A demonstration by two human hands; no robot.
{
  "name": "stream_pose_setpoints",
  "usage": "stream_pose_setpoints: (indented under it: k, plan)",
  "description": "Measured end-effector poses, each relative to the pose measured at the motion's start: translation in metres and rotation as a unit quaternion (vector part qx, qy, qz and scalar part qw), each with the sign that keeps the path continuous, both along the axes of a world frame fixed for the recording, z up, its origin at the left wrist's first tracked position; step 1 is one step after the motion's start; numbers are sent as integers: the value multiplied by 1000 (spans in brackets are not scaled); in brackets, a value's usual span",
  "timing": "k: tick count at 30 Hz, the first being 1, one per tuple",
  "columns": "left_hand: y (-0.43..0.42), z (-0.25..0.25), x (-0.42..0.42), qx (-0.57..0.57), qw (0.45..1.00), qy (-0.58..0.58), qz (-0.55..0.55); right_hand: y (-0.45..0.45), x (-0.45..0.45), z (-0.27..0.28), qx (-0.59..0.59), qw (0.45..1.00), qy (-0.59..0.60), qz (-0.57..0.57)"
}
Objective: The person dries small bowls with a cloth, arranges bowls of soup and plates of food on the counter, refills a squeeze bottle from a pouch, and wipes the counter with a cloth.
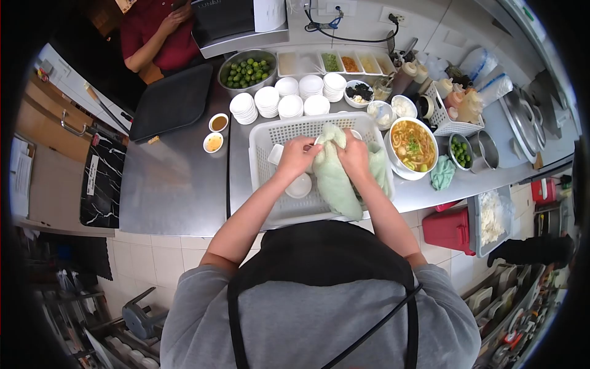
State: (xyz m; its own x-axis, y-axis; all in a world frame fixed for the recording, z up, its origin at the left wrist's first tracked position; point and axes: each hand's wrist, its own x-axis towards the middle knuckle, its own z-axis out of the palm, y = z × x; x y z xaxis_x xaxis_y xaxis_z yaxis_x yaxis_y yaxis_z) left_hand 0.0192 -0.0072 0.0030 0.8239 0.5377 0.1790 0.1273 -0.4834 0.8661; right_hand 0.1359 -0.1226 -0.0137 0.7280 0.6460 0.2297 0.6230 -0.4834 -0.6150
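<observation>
A pale green cloth (336,181) hangs bunched between my hands over a white perforated basket (261,132). My right hand (354,157) is closed on the cloth's upper part. My left hand (297,157) is closed at the cloth's left edge, its fingertips pinching what looks like the rim of a small white dish, mostly hidden by the cloth. Inside the basket lie a round white dish (298,186) and a white piece (276,154) beside my left wrist. More green cloth (377,165) lies at the basket's right side.
Stacked white dishes (267,100) stand behind the basket, near a bowl of limes (247,71). A noodle soup bowl (412,146) is close on the right. Two sauce cups (214,142) and a black tray (171,101) are left. Another person (161,37) stands at the back left.
</observation>
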Motion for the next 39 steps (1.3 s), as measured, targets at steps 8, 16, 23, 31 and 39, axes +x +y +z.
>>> stream_pose_setpoints:
  k: [8,16,23,31,39]
  plan:
    - [59,-38,-25,72,954,263,-128,-49,28,44,213,961,155,-83]
    - [-51,-56,24,201,920,254,-221,-63,40,64,288,940,175,-52]
    - [-4,-49,27,332,910,182,-168,-78,29,53,300,920,248,-35]
    - [-26,30,3,101,990,-94,-7,-17,-10,14,184,972,81,124]
    - [13,-5,-34,76,988,123,-48,-13,-30,11,-67,982,-45,169]
